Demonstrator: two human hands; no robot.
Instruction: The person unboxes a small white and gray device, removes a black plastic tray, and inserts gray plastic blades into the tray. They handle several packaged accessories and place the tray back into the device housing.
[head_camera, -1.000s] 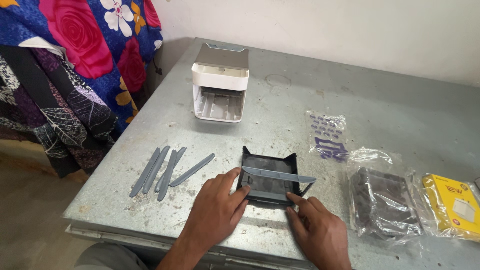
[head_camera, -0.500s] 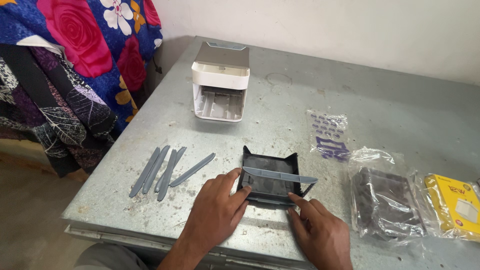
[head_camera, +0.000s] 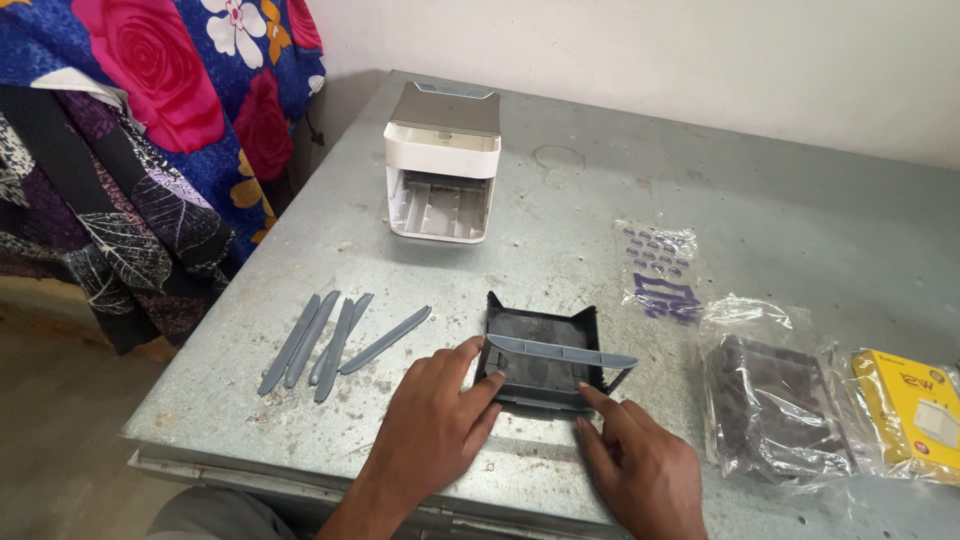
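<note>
Change: hardly anything has moved since the earlier frames; both hands stay at the frame and the slat keeps its place across it.
Left hand (head_camera: 432, 420): palm down, wrist low at the table's near edge, fingers loosely together, thumb and forefinger touching the left end of the slat.
Right hand (head_camera: 640, 470): palm down, forefinger stretched out to the frame's near right corner, other fingers curled under.
Black rectangular plastic frame (head_camera: 540, 335): flat on the grey metal table (head_camera: 560, 200), near its front edge.
Long grey plastic slat (head_camera: 560, 350): laid across the frame.
Loose grey slats (head_camera: 335, 340): five, lying left of the frame.
White box-shaped appliance (head_camera: 443, 165): farther back, well apart.
Clear plastic bags (head_camera: 770, 405): right of the frame.
</note>
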